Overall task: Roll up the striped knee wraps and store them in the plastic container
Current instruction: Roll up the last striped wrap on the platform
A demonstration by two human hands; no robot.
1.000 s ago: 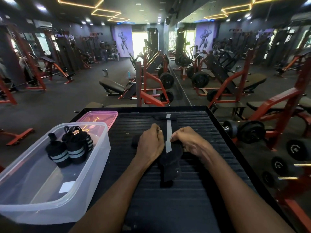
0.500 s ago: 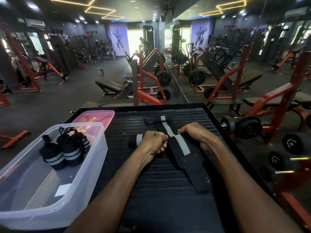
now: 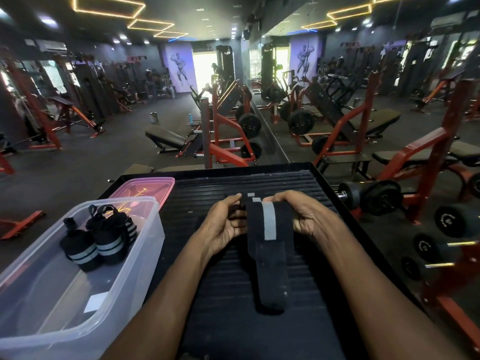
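A gym floor seen from a head-worn camera, looking down at a black ribbed platform (image 3: 259,320) with a raised rim. Red weight machines and benches fill the room beyond it, and dumbbells (image 3: 374,197) lie just off its right edge.

At the platform's left edge sits a clear plastic container (image 3: 109,289), open at the top. Three rolled knee wraps (image 3: 104,237), black with pale stripes, stand close together in its far half. A pink lid (image 3: 145,189) lies flat near the far left corner, just behind the container.

In the middle of the platform, toward the far edge, both hands hold one black knee wrap (image 3: 268,245) with a grey stripe down its upper part. Its loose tail hangs toward the viewer and lies limp on the ribbed surface. The left hand (image 3: 223,229) has its fingers curled against the wrap's left side, fingertips pinching a narrow dark strap near the top. The right hand (image 3: 304,216) is curled around the wrap's right edge.

The wrap looks like light, soft elastic webbing: it sags and folds under its own weight and would likely spring open if released. It is probably best gripped at the rolled end, thumbs and fingers on both edges, keeping tension so the coil stays tight. Nothing about it seems fragile or slippery.
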